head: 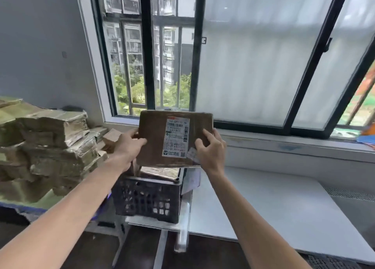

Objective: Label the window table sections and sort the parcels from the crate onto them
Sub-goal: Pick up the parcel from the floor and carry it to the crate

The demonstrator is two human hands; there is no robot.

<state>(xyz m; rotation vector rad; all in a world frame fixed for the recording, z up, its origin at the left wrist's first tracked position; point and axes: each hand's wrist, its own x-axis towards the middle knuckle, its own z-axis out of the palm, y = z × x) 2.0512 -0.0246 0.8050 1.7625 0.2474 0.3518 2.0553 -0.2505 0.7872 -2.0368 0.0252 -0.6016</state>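
Both forearms reach out — left hand (pixel 126 144) and right hand (pixel 211 150) clamp the parcel (pixel 174 139) by its sides above the crate (pixel 148 199), label tilted up, likely for reading.

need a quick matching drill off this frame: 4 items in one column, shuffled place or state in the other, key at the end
Items:
1. brown parcel
2. black crate
3. white table
4. stacked bundles

Places or states:
A. piled at far left, beside the wall
B. bare surface under the window, right of the crate
C. held up by the left hand and right hand, shipping label facing the camera
D. directly below the held parcel, more parcels inside

Pairs: 1-C, 2-D, 3-B, 4-A
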